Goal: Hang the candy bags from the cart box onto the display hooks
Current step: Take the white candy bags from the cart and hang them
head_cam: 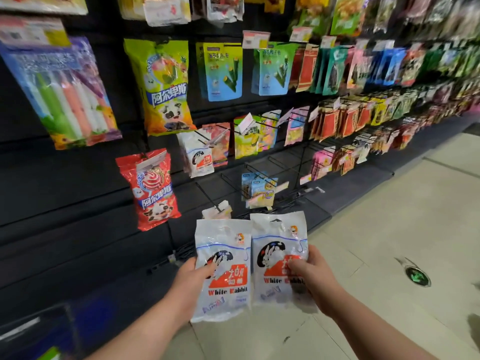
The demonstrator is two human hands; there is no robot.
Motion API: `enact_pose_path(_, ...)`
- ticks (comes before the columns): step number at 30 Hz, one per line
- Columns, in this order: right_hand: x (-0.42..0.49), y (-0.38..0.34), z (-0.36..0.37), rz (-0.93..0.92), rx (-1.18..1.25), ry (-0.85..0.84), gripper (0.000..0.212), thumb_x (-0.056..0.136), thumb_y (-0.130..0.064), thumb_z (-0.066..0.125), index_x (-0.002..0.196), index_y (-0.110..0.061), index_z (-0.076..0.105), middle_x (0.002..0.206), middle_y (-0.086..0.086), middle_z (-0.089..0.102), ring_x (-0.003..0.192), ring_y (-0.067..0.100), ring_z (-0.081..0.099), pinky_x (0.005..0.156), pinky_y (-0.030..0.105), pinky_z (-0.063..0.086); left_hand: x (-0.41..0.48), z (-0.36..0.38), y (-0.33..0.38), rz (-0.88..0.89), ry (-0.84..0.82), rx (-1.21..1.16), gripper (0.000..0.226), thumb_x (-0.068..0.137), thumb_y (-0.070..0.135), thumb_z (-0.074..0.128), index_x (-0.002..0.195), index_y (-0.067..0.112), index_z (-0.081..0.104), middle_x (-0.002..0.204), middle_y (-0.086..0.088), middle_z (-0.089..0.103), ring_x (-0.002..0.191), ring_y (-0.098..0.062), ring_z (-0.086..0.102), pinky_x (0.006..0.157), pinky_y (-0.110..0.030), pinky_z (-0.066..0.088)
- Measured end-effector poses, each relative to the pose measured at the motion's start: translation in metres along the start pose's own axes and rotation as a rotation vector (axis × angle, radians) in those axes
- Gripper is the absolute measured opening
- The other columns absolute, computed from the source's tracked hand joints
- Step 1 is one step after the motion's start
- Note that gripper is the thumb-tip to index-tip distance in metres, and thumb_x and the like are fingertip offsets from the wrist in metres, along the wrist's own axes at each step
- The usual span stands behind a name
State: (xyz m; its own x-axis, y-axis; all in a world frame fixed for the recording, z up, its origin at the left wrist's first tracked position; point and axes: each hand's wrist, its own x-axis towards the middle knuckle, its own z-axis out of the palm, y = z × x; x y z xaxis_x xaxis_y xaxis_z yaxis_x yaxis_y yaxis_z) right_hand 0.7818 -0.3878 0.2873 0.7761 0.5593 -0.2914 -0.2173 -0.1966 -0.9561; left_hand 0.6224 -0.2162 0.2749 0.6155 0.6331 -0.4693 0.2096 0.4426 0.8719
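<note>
My left hand [193, 279] pinches one white candy bag [226, 258] by its left edge, thumb on the front and fingers behind. My right hand [310, 272] grips a second white bag [276, 245] the same way by its right edge. I hold both low on the sides, I think, so the tops stand upright and free, with the hang holes clear for a hook. The two bags sit side by side, edges touching, fronts toward me, above the pale floor [389, 229].

Just past their top edges a bare black hook [207, 197] juts from the dark display wall, its price tag [217, 209] at the tip. That looks like the nearest free place. Neither bag is on a hook yet.

To the left of it hangs a red lollipop bag [153, 188]. Higher up, a matching white bag already hanging [198, 157] shows where this brand belongs, so the upper hook may be the better target. I cannot make out the cart box.
</note>
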Motion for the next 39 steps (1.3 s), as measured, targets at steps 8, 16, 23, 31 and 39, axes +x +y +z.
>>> enact_pose_path(8, 0.057, -0.015, -0.001, 0.019, -0.035, -0.038, 0.03, 0.084, -0.004, 0.057, 0.111, -0.016, 0.05, 0.093, 0.018, 0.068, 0.06, 0.018, 0.066, 0.046, 0.024, 0.048, 0.047, 0.01, 0.026, 0.032, 0.038, 0.013, 0.016, 0.094, 0.009, 0.057, 0.108, 0.005, 0.062, 0.096, -0.024, 0.072, 0.086, -0.042, 0.07, 0.076, -0.054, 0.056)
enact_pose_path(16, 0.145, -0.054, 0.003, -0.039, -0.097, -0.013, 0.027, 0.086, -0.004, 0.056, 0.109, -0.018, 0.05, 0.091, 0.011, 0.07, 0.071, 0.02, 0.072, 0.051, 0.028, 0.053, 0.128, 0.023, 0.069, 0.045, 0.042, -0.019, 0.018, 0.092, 0.009, 0.059, 0.11, 0.005, 0.062, 0.097, -0.025, 0.072, 0.089, -0.042, 0.069, 0.081, -0.057, 0.055)
enact_pose_path(23, 0.223, -0.075, 0.036, -0.071, -0.139, -0.044, 0.027, 0.086, -0.006, 0.056, 0.108, -0.021, 0.049, 0.092, 0.01, 0.071, 0.073, 0.021, 0.072, 0.057, 0.033, 0.058, 0.184, 0.004, 0.103, 0.06, 0.083, 0.003, 0.017, 0.092, 0.01, 0.06, 0.108, 0.009, 0.064, 0.094, -0.022, 0.074, 0.087, -0.041, 0.07, 0.08, -0.057, 0.056)
enact_pose_path(31, 0.291, -0.08, 0.07, -0.025, -0.187, -0.155, 0.027, 0.087, -0.011, 0.057, 0.11, -0.021, 0.05, 0.091, 0.009, 0.073, 0.076, 0.024, 0.072, 0.061, 0.037, 0.06, 0.211, -0.014, 0.11, 0.061, 0.222, -0.026, 0.011, 0.092, 0.011, 0.061, 0.1, 0.017, 0.067, 0.085, -0.015, 0.076, 0.082, -0.038, 0.071, 0.071, -0.049, 0.057)
enact_pose_path(39, 0.35, -0.081, 0.096, -0.045, -0.227, -0.345, 0.027, 0.086, -0.007, 0.057, 0.111, -0.014, 0.05, 0.098, 0.008, 0.066, 0.077, 0.013, 0.065, 0.059, 0.02, 0.051, 0.227, -0.002, 0.114, 0.061, 0.407, -0.134, 0.018, 0.092, 0.003, 0.057, 0.106, 0.012, 0.065, 0.096, -0.02, 0.073, 0.089, -0.039, 0.069, 0.08, -0.054, 0.055)
